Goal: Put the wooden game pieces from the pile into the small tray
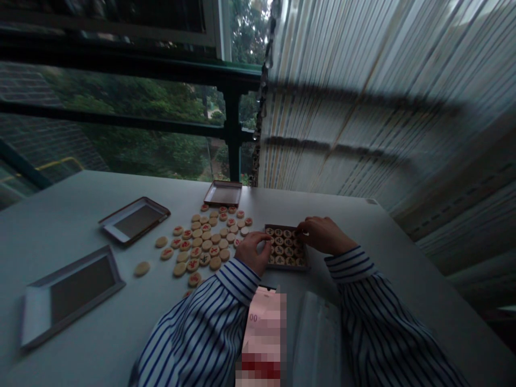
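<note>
A small open box (287, 267) holds neat rows of round xiangqi pieces (279, 250) with dark characters. At its left side is my left hand (253, 251), fingers curled and fingertips at the box's edge. My right hand (325, 235) reaches over the right side near the far corner, with thumb and fingers drawn together over the pieces. Whatever either hand pinches is hidden by the fingers. Left of the box, many loose xiangqi pieces (207, 245) lie spread, some showing red characters, others plain side up.
Three shallow trays or lids stand on the white table (161, 322): a left one (116, 294), a middle one (149, 228) and a far one (223, 204). Near me lie a pink printed item (260, 317) and a clear plastic case (318, 338). A string curtain (322, 118) hangs beyond the table.
</note>
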Motion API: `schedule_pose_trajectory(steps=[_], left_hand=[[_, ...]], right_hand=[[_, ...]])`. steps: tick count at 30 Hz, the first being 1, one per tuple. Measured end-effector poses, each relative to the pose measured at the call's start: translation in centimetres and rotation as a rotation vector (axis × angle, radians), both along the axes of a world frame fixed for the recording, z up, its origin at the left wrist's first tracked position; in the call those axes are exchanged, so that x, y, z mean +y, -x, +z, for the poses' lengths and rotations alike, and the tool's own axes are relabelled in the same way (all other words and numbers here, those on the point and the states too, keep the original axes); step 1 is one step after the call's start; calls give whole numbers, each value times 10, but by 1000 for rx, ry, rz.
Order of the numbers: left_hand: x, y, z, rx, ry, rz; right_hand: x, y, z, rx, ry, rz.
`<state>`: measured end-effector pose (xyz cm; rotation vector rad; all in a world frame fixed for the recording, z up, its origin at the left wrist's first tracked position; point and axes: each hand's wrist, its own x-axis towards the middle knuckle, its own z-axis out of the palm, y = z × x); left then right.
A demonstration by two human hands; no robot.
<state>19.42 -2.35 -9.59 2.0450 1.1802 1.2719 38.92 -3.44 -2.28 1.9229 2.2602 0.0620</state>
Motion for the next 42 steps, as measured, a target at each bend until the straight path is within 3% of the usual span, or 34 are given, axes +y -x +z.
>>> schedule_pose_trajectory(steps=[42], left_hand=[[3, -1, -3, -27, -9, 41]], right_hand=[[-2, -3, 7, 43, -58, -34]])
